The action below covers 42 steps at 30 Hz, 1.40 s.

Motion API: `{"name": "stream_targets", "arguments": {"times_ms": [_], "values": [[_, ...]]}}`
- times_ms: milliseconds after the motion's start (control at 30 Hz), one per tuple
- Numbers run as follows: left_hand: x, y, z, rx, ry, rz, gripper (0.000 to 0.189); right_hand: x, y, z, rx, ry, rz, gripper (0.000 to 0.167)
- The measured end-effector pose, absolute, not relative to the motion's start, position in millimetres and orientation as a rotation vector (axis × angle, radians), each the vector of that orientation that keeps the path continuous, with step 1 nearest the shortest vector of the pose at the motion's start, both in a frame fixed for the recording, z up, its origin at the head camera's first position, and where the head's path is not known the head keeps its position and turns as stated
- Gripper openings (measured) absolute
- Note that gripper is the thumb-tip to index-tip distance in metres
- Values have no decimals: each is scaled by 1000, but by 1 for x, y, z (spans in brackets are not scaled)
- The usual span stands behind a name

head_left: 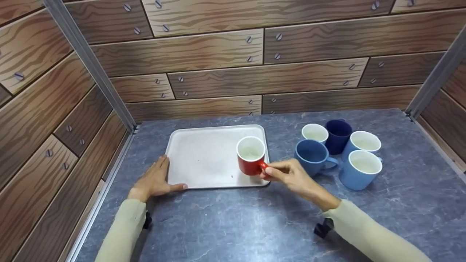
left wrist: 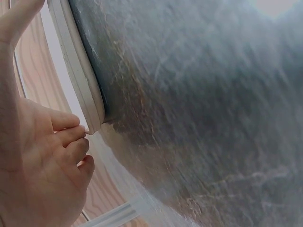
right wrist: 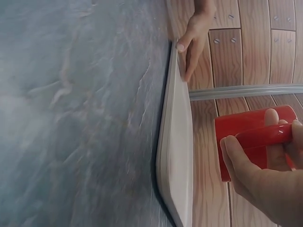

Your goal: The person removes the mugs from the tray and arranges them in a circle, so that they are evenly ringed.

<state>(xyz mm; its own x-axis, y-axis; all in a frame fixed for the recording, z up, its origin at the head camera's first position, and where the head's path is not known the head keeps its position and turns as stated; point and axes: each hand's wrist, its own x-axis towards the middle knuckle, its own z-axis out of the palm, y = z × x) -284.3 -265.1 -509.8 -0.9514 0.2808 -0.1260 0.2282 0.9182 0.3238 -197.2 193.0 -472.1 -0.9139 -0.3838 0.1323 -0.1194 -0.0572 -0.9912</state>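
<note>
My right hand (head_left: 296,180) pinches the handle of a red mug (head_left: 249,167) with a white inside. The mug is upright over the right part of a white rectangular tray (head_left: 204,156). In the right wrist view a gap shows between the red mug (right wrist: 233,130) and the tray (right wrist: 179,156), so it hangs above the surface. At the tray's near left corner rests my left hand (head_left: 154,180), thumb along the front edge and fingers at the left side. The left wrist view has its fingertips touching the tray rim (left wrist: 83,90).
Right of the tray stand several mugs close together: a mid-blue mug (head_left: 311,158) nearest my right hand, a dark navy mug (head_left: 338,138) behind it, and light-blue mugs (head_left: 356,178) with white insides. Wood-patterned walls (head_left: 218,83) enclose the grey marbled table (head_left: 218,225).
</note>
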Motion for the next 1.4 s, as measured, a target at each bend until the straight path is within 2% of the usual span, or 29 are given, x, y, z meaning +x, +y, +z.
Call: {"name": "stream_targets", "arguments": {"times_ms": [700,933,1067,1400], "values": [[-285,-264,-511,370,2902,460,146,-148,246,-472,-678,2032,-2040,36],[-284,-264,-509,381,2915,468,145,-136,265,-476,-741,2043,-2073,27],[-284,-263,-509,390,2921,479,145,-131,280,-480,-782,2084,-2063,24],[-284,-265,-509,389,2908,475,144,-117,326,-489,-912,2121,-2030,27]]}}
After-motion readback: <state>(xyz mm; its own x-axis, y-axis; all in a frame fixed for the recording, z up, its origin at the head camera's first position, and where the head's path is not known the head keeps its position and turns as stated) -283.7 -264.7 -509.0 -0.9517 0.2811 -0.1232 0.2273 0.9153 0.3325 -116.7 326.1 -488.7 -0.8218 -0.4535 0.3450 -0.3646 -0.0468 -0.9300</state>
